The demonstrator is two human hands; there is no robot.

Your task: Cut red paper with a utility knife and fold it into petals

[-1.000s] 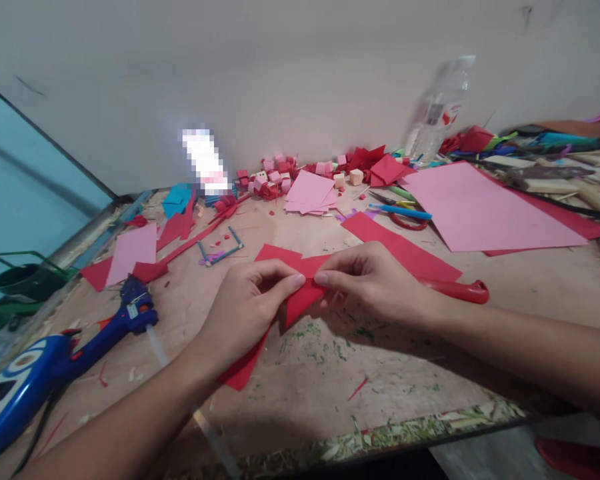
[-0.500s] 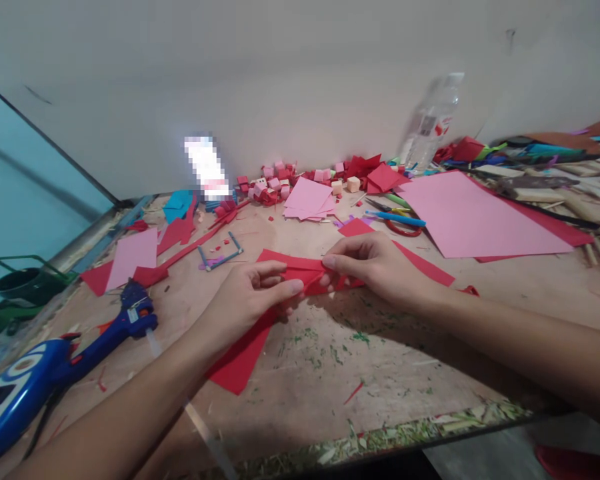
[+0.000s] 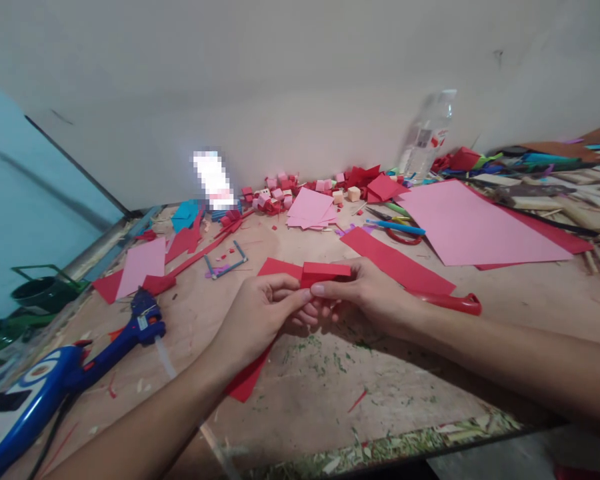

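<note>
Both my hands meet at the middle of the wooden table (image 3: 310, 387). My left hand (image 3: 260, 319) and my right hand (image 3: 367, 293) pinch a folded piece of red paper (image 3: 325, 272), thumbs and fingers closed on it. The piece stands up as a short folded band above my fingertips. A larger red sheet (image 3: 247, 380) lies flat under my left wrist. A long red paper strip (image 3: 397, 261) lies just beyond my right hand, and red scissors (image 3: 450, 303) show behind my right wrist.
A blue glue gun (image 3: 105, 347) lies at the left. A big pink sheet (image 3: 475, 227), a clear bottle (image 3: 425, 137), pink squares (image 3: 310, 207), small foam cubes (image 3: 280, 190) and a blue pen (image 3: 397, 228) crowd the back. Sticks and scraps pile at far right.
The red piece was lying low between my fingers; now it is folded tighter and raised up. My hands have drawn closer together, and the camera has tilted slightly.
</note>
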